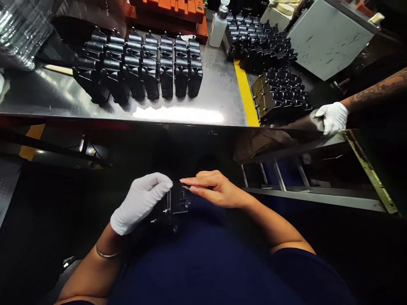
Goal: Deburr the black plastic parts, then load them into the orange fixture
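- Near: a navy shirt (pixel 197 267).
- Far: a shiny table (pixel 219 84) bearing black parts (pixel 149 63); at right, a co-worker's gloved hand (pixel 336 118).
- A dark piece (pixel 177 203) hangs between the hands: the left hand (pixel 141 201) pinches its far edge; the right hand (pixel 214 188) pinches a thin sliver (pixel 186 187).

Steel tbl (pixel 219 84) w/ yellow strip (pixel 246 93) running to its front edge. Orange block (pixel 171 9) at back, white btl (pixel 218 31) just R of it. Clear plastic (pixel 22 34) far L; scuffed gray box (pixel 330 38) upper R. Below, R side: metal frame (pixel 318 201) w/ crossbars, brownish crumpled sheet (pixel 262 142) nr it.
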Tool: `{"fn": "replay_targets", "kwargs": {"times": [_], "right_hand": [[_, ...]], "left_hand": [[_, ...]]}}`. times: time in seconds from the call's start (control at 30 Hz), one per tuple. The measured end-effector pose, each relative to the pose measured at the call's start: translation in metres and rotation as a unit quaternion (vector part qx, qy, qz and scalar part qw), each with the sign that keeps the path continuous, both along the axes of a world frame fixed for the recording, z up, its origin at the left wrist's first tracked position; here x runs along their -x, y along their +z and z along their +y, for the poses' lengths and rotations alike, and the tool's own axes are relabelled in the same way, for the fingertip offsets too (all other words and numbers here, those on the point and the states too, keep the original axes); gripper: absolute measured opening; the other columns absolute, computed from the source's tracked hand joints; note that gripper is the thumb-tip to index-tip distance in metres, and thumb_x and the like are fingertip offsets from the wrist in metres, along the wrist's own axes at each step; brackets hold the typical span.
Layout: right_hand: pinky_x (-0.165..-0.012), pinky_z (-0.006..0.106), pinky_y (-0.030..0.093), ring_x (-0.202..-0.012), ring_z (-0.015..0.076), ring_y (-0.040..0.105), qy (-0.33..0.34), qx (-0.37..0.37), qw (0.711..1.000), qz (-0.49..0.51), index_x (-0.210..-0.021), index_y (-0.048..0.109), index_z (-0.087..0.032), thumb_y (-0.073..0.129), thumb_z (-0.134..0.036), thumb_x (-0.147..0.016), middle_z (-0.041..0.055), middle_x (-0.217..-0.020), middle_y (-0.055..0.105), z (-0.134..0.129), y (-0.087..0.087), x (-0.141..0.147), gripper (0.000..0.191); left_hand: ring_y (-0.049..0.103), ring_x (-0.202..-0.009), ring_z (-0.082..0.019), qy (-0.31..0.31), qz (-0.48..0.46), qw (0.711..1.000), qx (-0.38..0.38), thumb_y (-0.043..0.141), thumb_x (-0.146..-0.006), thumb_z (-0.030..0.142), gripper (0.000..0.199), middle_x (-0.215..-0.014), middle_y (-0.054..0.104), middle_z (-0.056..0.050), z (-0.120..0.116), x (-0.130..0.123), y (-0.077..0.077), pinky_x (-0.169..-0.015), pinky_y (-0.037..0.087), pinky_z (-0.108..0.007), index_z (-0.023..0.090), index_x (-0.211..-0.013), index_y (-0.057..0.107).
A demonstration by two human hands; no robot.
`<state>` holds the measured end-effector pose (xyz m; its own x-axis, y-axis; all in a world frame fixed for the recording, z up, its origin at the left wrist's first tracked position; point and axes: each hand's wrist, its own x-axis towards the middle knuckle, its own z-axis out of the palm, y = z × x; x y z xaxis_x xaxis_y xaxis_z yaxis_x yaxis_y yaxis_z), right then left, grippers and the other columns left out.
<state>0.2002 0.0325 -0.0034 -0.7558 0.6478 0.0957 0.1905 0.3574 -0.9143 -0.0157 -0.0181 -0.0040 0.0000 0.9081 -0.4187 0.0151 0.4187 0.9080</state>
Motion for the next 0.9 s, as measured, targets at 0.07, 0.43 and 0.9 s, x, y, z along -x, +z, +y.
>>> {"fn": "replay_targets", "kwargs": {"times": [0.07,0.43,0.9], "right_hand": [[-0.065,0.021,0.047,-0.069,0.0102,0.060,-0.002,0.013,1.000,0.012,-0.117,0.067,-0.016,0.052,-0.027,-0.094,0.0052,-0.083,0.070,0.000,-0.001,0.001,0.029],[-0.058,0.020,0.047,-0.061,0.0089,0.057,-0.104,0.038,0.994,0.013,-0.088,0.063,-0.015,0.045,-0.029,-0.097,0.0002,-0.069,0.063,-0.005,0.003,0.008,0.024],[-0.052,0.018,0.041,-0.052,0.0070,0.051,-0.128,-0.107,0.986,0.030,-0.068,0.062,-0.012,0.052,-0.020,-0.092,0.0008,-0.058,0.058,-0.010,-0.003,0.017,0.027]], "left_hand": [[0.051,-0.052,-0.013,-0.004,0.003,1.000,0.001,0.073,-0.064,0.058,0.041,-0.058,0.061,-0.001,0.000,0.000,0.000,-0.050,0.043,-0.022,0.018,-0.062,0.067],[0.056,-0.055,-0.014,0.016,0.046,0.995,-0.089,0.072,-0.072,0.040,0.022,-0.059,0.065,-0.001,-0.005,-0.004,0.000,-0.053,0.045,-0.023,0.020,-0.063,0.070],[0.058,-0.056,-0.013,0.057,0.061,0.988,-0.133,0.070,-0.074,0.031,0.014,-0.061,0.066,0.001,-0.008,-0.007,-0.007,-0.056,0.047,-0.022,0.021,-0.064,0.069]]}}
